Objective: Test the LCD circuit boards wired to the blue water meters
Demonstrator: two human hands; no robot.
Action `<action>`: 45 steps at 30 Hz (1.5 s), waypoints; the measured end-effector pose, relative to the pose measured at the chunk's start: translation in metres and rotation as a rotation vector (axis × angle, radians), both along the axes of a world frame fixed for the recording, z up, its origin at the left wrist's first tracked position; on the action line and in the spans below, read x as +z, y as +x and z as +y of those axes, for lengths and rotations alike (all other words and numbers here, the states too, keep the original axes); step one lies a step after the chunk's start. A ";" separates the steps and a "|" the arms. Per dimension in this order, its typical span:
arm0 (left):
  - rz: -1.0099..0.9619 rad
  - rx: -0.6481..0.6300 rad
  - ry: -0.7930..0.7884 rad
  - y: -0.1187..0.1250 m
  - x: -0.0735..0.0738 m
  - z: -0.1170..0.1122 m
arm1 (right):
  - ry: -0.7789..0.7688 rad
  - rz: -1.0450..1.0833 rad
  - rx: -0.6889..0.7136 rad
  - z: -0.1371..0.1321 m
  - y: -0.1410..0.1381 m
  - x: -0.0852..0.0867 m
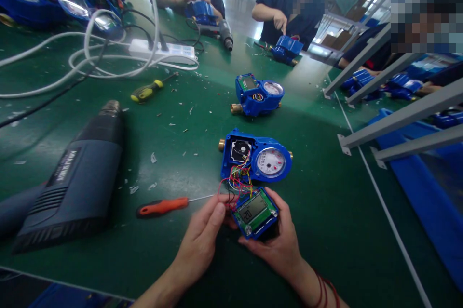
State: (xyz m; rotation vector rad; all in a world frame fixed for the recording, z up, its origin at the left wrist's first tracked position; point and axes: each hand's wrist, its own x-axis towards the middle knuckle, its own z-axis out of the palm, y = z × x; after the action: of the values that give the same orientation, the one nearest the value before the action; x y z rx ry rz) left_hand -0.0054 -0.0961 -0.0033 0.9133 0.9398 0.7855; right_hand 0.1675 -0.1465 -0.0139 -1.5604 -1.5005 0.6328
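My right hand (280,245) is wrapped around a blue-framed display module (255,211) with a green circuit board and a lit LCD, tilted toward me. My left hand (206,231) pinches at thin red and black wires (224,185) by the module's left edge; its fingertips are partly hidden. These wires run from the module into an open blue water meter (253,156) lying just beyond. The meter has a round white dial (270,162), brass ends and a black part in its open box. An orange-handled screwdriver (164,207) lies left of my left hand, its tip near the fingers.
A heat gun (79,168) occupies the left side of the green table. Farther back are a second water meter (258,95), a yellow-black screwdriver (147,91) and a power strip (162,51) with looping cables. Metal struts (398,120) and a blue bin (415,192) stand right. Co-workers sit opposite.
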 end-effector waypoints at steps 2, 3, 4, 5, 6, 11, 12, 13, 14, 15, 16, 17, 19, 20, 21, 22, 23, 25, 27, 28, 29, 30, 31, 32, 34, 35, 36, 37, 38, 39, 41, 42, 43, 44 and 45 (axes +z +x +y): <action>-0.004 -0.001 0.007 -0.001 -0.003 0.000 | -0.043 0.066 0.017 0.000 -0.001 -0.002; -0.003 -0.006 0.008 -0.001 -0.004 0.000 | -0.056 0.092 0.025 -0.001 -0.001 -0.004; -0.002 -0.014 0.008 -0.001 -0.004 0.001 | -0.062 0.111 0.030 -0.001 -0.001 -0.005; -0.002 -0.022 0.005 -0.001 -0.003 0.001 | -0.061 0.122 0.033 -0.001 -0.001 -0.006; -0.005 -0.027 0.006 -0.001 -0.003 0.001 | -0.058 0.127 0.036 -0.001 -0.002 -0.007; -0.005 -0.038 0.011 -0.001 -0.001 0.001 | -0.045 0.109 0.038 -0.001 -0.002 -0.009; -0.005 -0.043 0.010 -0.001 -0.002 0.001 | -0.043 0.105 0.038 -0.001 -0.002 -0.009; -0.006 -0.046 0.008 -0.001 -0.002 0.001 | -0.041 0.103 0.039 0.000 -0.003 -0.008; -0.010 -0.047 0.006 -0.001 -0.003 0.001 | -0.038 0.103 0.041 0.000 -0.003 -0.008; -0.016 -0.043 0.004 -0.001 -0.003 0.001 | -0.037 0.103 0.044 0.000 -0.003 -0.008; -0.019 -0.038 0.001 -0.001 -0.004 0.001 | -0.040 0.104 0.047 0.001 -0.002 -0.007; -0.021 -0.032 0.001 -0.001 -0.004 0.001 | -0.044 0.102 0.047 0.001 -0.002 -0.007; -0.014 -0.025 0.002 -0.001 -0.005 0.001 | -0.047 0.096 0.041 0.001 -0.002 -0.006; -0.011 -0.031 0.001 -0.001 -0.005 0.001 | -0.047 0.095 0.038 0.001 -0.002 -0.006; -0.012 -0.037 -0.001 -0.001 -0.005 0.001 | -0.047 0.099 0.037 0.001 -0.002 -0.005; -0.015 -0.042 -0.002 -0.001 -0.006 0.001 | -0.046 0.107 0.037 0.001 -0.002 -0.005; -0.020 -0.044 -0.006 -0.001 -0.006 0.001 | -0.047 0.120 0.040 0.001 -0.003 -0.005; -0.030 -0.044 -0.008 -0.001 -0.007 0.000 | -0.050 0.151 0.049 0.001 -0.003 -0.005; -0.030 -0.037 -0.003 -0.001 -0.006 0.000 | -0.054 0.172 0.055 0.002 -0.003 -0.006; -0.028 -0.036 -0.001 -0.001 -0.006 0.000 | -0.056 0.176 0.058 0.002 -0.003 -0.006; -0.027 -0.036 -0.001 -0.001 -0.006 0.000 | -0.057 0.178 0.060 0.002 -0.003 -0.006; -0.028 -0.037 -0.001 -0.001 -0.006 0.001 | -0.055 0.180 0.061 0.003 -0.003 -0.006; -0.030 -0.040 -0.004 -0.001 -0.006 0.001 | -0.050 0.179 0.062 0.003 -0.002 -0.006; -0.034 -0.045 -0.005 -0.001 -0.006 0.001 | -0.044 0.175 0.062 0.003 -0.002 -0.006; -0.041 -0.052 -0.005 -0.001 -0.006 0.001 | -0.029 0.164 0.057 0.003 -0.002 -0.004; -0.042 -0.054 -0.004 -0.001 -0.007 0.001 | -0.024 0.159 0.054 0.003 -0.002 -0.004; -0.043 -0.055 -0.003 -0.001 -0.007 0.001 | -0.021 0.156 0.051 0.003 -0.002 -0.003; -0.044 -0.055 -0.003 -0.001 -0.008 0.000 | -0.019 0.156 0.051 0.003 -0.002 -0.002; -0.046 -0.055 -0.005 -0.001 -0.009 -0.001 | -0.017 0.158 0.050 0.003 -0.001 -0.002; -0.047 -0.052 -0.010 -0.001 -0.010 -0.002 | -0.013 0.158 0.049 0.003 -0.001 -0.002; -0.046 -0.021 -0.022 -0.001 -0.010 -0.003 | -0.001 0.156 0.051 0.002 -0.001 -0.003; -0.040 0.014 -0.015 -0.001 -0.009 -0.003 | 0.004 0.160 0.054 0.002 -0.001 -0.003; -0.023 0.065 0.007 -0.001 -0.006 -0.001 | 0.010 0.170 0.054 0.002 -0.001 -0.004; 0.012 0.126 0.046 -0.001 -0.002 0.002 | 0.015 0.183 0.052 0.002 -0.001 -0.004; 0.067 0.194 0.101 -0.001 0.003 0.006 | 0.018 0.196 0.049 0.002 -0.002 -0.004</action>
State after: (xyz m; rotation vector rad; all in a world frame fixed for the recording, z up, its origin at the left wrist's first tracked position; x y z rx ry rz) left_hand -0.0060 -0.0900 -0.0004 0.9497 1.0666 0.9798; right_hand 0.1654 -0.1447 -0.0182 -1.4088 -1.3963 0.7750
